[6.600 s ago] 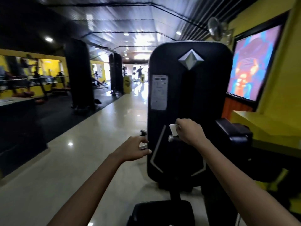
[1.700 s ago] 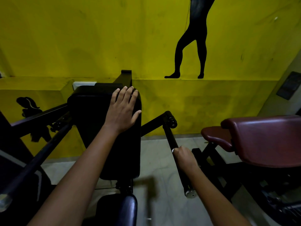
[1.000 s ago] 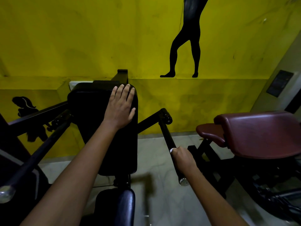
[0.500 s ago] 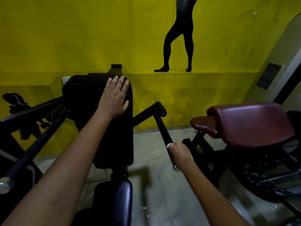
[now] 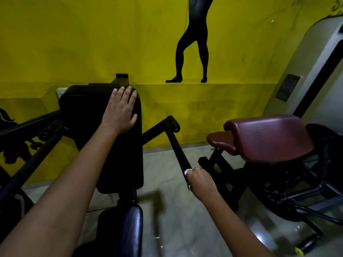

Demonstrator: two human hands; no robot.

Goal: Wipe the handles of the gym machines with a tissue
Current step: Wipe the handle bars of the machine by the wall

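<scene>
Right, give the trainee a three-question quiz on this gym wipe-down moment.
1. True or false: the left hand lies flat on the black back pad.
2. The right hand grips which part of the right handle bar? A) the top by the joint B) the lower end C) no part
3. What white thing shows at the top of the right fist?

Key: 1 true; 2 B; 3 the tissue.

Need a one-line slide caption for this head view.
Right hand wipes the black machine handle with a tissue; left hand rests on the back pad.
</scene>
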